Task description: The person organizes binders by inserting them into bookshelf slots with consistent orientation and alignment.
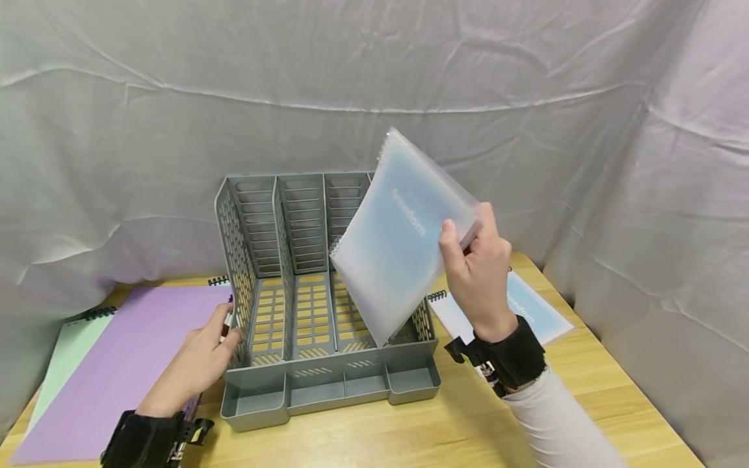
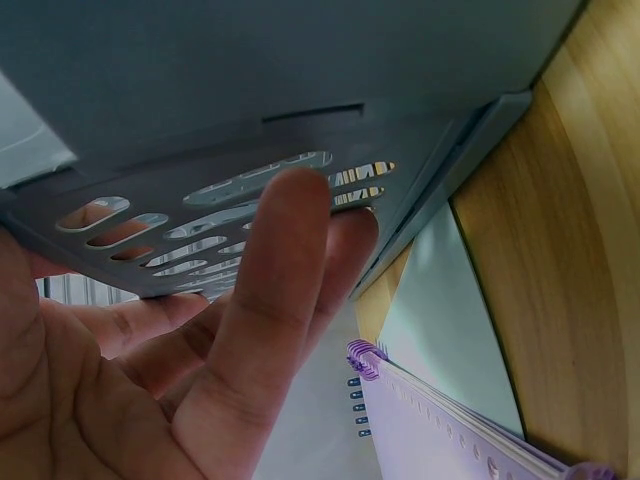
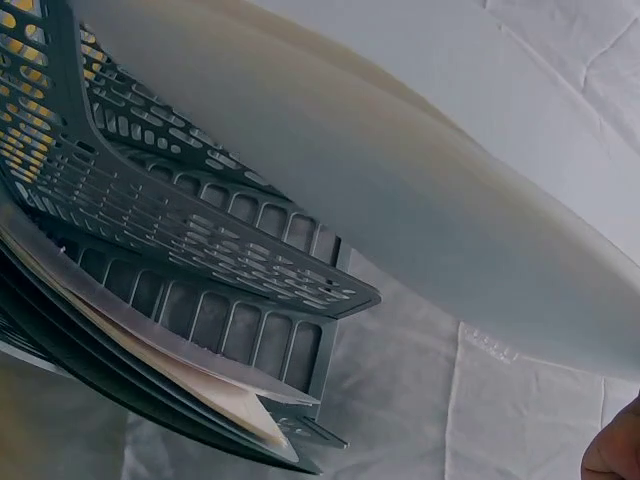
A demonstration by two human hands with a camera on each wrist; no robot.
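Observation:
In the head view my right hand (image 1: 481, 273) grips a spiral notebook (image 1: 404, 227) by its right corner, thumb on the front. The notebook has a frosted cover over a pale blue page and hangs tilted over the grey desk organizer (image 1: 330, 357). My left hand (image 1: 196, 364) is at the organizer's left side. In the left wrist view its fingers (image 2: 275, 270) lie fairly straight against the slotted side panel (image 2: 190, 230). Bound pages (image 3: 190, 365) stand in an end slot in the right wrist view; the held notebook hides that slot in the head view.
Left of the organizer lie a purple notebook (image 1: 134, 351) and a pale green notebook (image 1: 70, 351). Another blue-and-white notebook (image 1: 535, 312) lies flat on the wooden table (image 1: 608, 383) at right. Grey cloth (image 1: 175, 130) hangs behind and at the sides.

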